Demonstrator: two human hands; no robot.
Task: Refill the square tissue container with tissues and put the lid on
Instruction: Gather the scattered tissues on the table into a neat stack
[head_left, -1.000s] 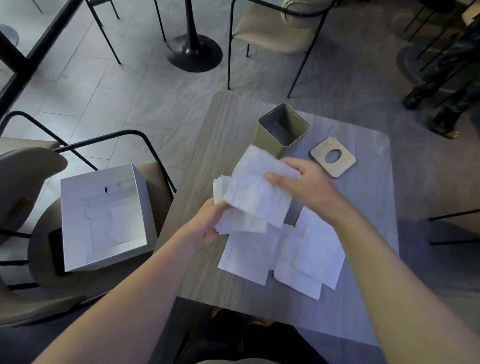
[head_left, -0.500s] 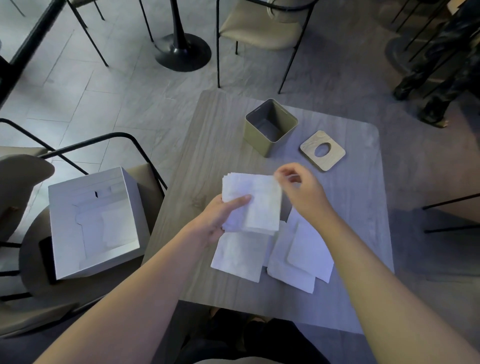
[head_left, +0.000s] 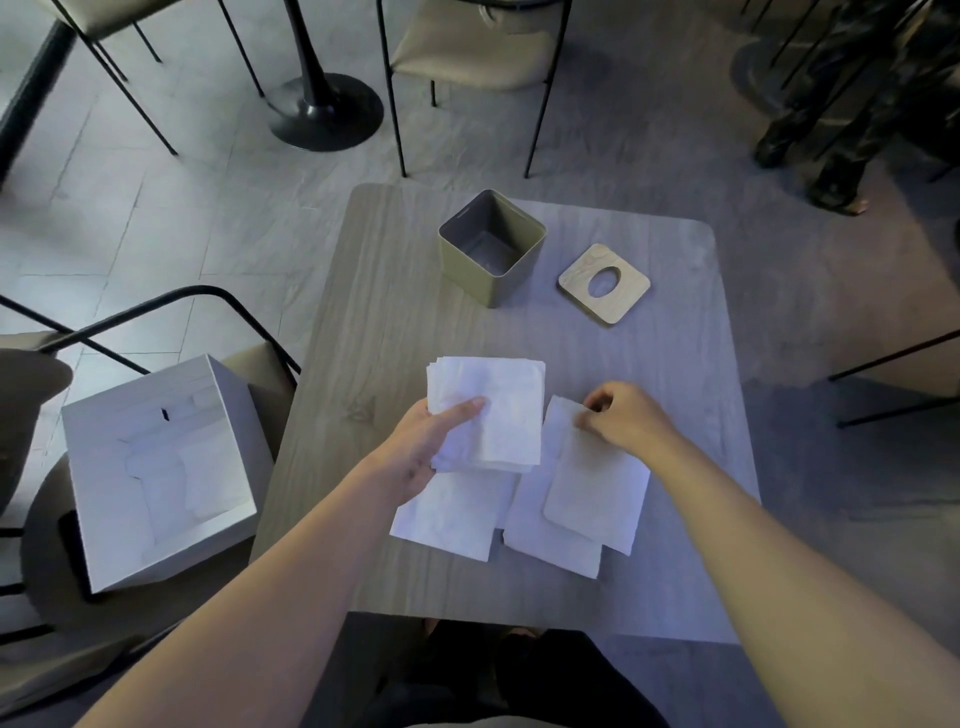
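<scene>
The olive square tissue container (head_left: 488, 275) stands open and empty at the far middle of the table. Its wooden lid (head_left: 576, 275) with an oval hole lies flat to the right of it. My left hand (head_left: 426, 447) grips a stack of white tissues (head_left: 498, 410) just above the table, thumb on top. My right hand (head_left: 623, 413) pinches the top edge of a loose tissue (head_left: 592, 483) lying on the table. More loose tissues (head_left: 452, 514) lie spread beneath and near me.
The wooden table (head_left: 374, 322) is small. A white open cardboard box (head_left: 156, 467) sits on a chair to my left. Chairs and a black table base (head_left: 322, 111) stand beyond the table. A person's legs (head_left: 841, 119) are at the far right.
My right hand laid a tissue onto the stack in my left hand, then moved down and right to the loose tissue on the table. The stack has lowered.
</scene>
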